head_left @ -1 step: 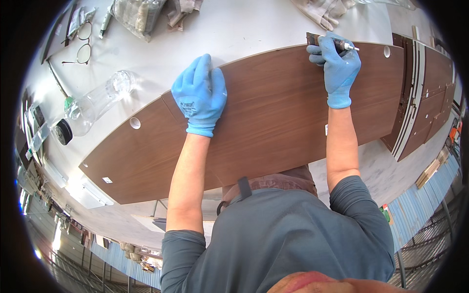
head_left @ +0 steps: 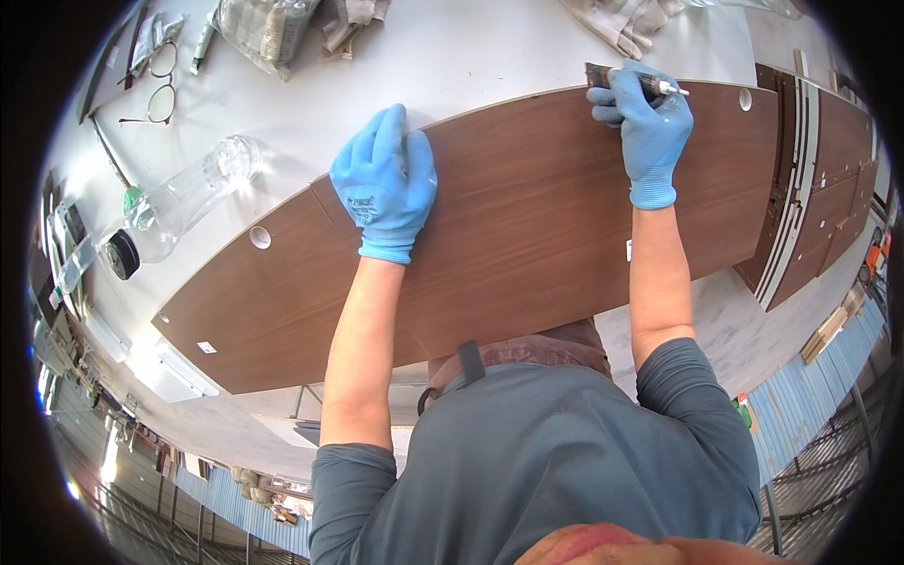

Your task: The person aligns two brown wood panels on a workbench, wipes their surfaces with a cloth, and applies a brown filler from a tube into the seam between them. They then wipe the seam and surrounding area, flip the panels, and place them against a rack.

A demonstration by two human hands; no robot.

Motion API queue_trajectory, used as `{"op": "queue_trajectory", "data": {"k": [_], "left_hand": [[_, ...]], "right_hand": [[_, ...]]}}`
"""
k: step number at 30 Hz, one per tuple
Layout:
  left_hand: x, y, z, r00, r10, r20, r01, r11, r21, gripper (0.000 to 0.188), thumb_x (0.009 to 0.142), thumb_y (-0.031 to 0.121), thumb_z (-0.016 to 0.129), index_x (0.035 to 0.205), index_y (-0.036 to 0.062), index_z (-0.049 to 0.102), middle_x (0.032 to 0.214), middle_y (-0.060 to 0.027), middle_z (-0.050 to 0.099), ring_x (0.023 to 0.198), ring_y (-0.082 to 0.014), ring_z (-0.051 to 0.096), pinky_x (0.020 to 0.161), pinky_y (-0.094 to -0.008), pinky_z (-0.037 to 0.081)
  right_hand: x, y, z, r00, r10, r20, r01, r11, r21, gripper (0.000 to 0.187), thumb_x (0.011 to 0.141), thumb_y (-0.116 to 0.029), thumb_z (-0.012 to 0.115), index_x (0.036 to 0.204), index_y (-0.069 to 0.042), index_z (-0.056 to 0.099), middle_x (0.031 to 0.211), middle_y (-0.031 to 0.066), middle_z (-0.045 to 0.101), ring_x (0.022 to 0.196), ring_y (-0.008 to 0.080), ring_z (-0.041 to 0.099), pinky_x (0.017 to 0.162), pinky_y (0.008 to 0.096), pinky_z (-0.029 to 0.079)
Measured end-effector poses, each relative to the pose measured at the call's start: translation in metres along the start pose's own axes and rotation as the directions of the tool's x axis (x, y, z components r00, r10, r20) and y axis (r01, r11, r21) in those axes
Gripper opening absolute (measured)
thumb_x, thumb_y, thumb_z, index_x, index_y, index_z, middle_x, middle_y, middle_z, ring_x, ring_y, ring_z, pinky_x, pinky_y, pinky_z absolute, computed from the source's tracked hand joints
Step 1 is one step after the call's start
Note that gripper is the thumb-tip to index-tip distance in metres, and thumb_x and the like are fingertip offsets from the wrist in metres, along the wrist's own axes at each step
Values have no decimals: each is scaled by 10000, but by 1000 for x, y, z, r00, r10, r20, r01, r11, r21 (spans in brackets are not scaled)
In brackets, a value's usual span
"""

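Note:
A long brown wood-grain panel (head_left: pixel 508 226) lies across the white table in front of me. On its far edge, left of the middle, rests my left hand (head_left: pixel 384 184) in a blue glove, fingers laid out over the panel and holding nothing. Farther right along the same edge, my gloved right hand (head_left: pixel 650 132) is closed around a small dark squeeze tube (head_left: pixel 652 87). The tube's thin white nozzle points right, close above the panel. Two round holes show near the panel's ends, and small white stickers are on it.
A clear plastic bottle (head_left: pixel 184 202) with a black cap lies left of the panel. Beyond it are glasses (head_left: pixel 162 99), a white tube (head_left: pixel 202 45) and a plastic bag (head_left: pixel 268 33) with things inside. A cloth (head_left: pixel 621 21) lies far right. More brown panels (head_left: pixel 838 179) stand at the right.
My right hand has shifted very slightly to the left with the tube. The left hand and the panel have stayed in place.

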State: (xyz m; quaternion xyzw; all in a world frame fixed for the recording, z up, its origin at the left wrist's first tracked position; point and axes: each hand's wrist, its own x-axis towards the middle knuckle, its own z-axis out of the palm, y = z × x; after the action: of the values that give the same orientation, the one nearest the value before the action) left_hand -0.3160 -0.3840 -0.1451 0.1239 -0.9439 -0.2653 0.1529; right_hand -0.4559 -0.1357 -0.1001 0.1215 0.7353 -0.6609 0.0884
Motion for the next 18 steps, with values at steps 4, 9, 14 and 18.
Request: {"op": "queue_trajectory", "data": {"k": [4, 9, 14, 18], "left_hand": [[-1, 0, 1, 1000, 15, -14, -15, 1000, 0, 333, 900, 188, 755, 1192, 28, 763, 1120, -138, 781, 916, -338, 742, 794, -452, 576], [1, -3, 1, 997, 60, -52, -61, 998, -17, 309, 898, 155, 768, 1175, 18, 776, 1078, -155, 797, 738, -280, 714, 712, -384, 574], [3, -3, 1, 990, 100, -95, -101, 995, -8, 310, 894, 143, 762, 1178, 19, 774, 1063, -145, 796, 714, -276, 698, 701, -381, 568], [0, -2, -1, 999, 33, -35, -34, 999, -26, 303, 891, 140, 760, 1168, 19, 773, 1028, -139, 787, 714, -280, 685, 715, -394, 564]], "right_hand": [[-2, 0, 7, 988, -15, 151, 36, 989, -140, 202, 974, -113, 773, 1060, 62, 721, 885, 105, 761, 784, 163, 781, 667, 276, 629], [7, -17, 13, 866, -121, 485, 341, 853, -395, 267, 954, -71, 777, 1177, 71, 739, 869, 63, 742, 789, 118, 740, 701, 266, 601], [13, -44, 15, 919, 198, 339, -67, 929, -363, 303, 982, -252, 759, 1086, 32, 749, 841, 103, 741, 709, 112, 695, 653, 246, 567], [22, -51, 23, 917, 230, 327, -54, 881, -470, 318, 987, -288, 759, 1048, 24, 742, 848, 117, 747, 702, 113, 691, 637, 242, 555]]}}
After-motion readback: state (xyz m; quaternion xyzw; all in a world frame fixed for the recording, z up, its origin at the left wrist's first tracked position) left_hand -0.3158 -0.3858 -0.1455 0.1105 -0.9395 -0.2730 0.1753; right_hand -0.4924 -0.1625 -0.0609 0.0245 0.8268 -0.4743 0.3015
